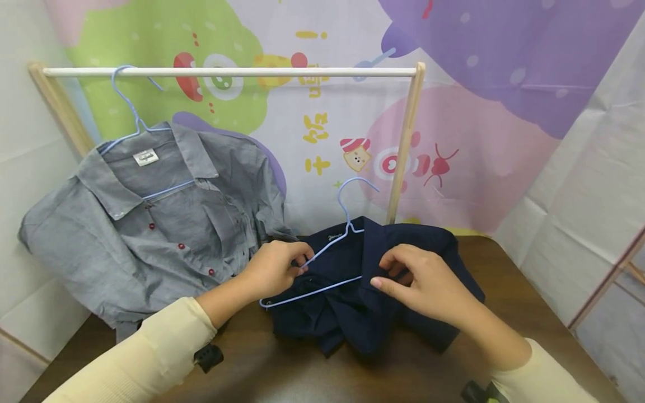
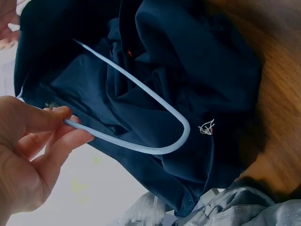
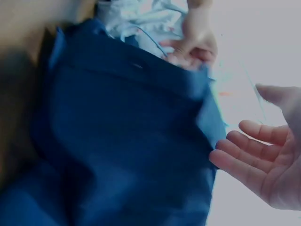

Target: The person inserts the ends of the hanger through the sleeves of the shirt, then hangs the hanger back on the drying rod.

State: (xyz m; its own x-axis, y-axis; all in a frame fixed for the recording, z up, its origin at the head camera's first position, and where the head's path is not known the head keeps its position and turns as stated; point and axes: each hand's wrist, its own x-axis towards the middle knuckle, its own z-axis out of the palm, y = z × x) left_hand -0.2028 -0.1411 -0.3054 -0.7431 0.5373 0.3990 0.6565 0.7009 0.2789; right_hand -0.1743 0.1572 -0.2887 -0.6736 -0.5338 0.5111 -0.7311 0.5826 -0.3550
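Note:
My left hand (image 1: 274, 268) pinches one arm of a light blue hanger (image 1: 312, 292) between thumb and fingers. The left wrist view shows the hanger's rounded end (image 2: 162, 150) lying outside the fabric, over the front of a navy shirt (image 2: 155, 89). Its hook stands up above the shirt's collar, and its other end is hidden inside the shirt (image 1: 428, 238). My right hand (image 1: 428, 282) hovers at the collar's right side with fingers slightly bent. In the right wrist view, that hand (image 3: 263, 160) has its fingers spread beside the shirt, holding nothing.
A grey button-up shirt (image 1: 166, 224) hangs on another blue hanger (image 1: 135, 115) from the white rail (image 1: 282, 72) of a wooden-sided rack (image 1: 408, 129). Underneath is a brown table (image 1: 272, 358); a cartoon-printed cloth (image 1: 322, 33) hangs behind.

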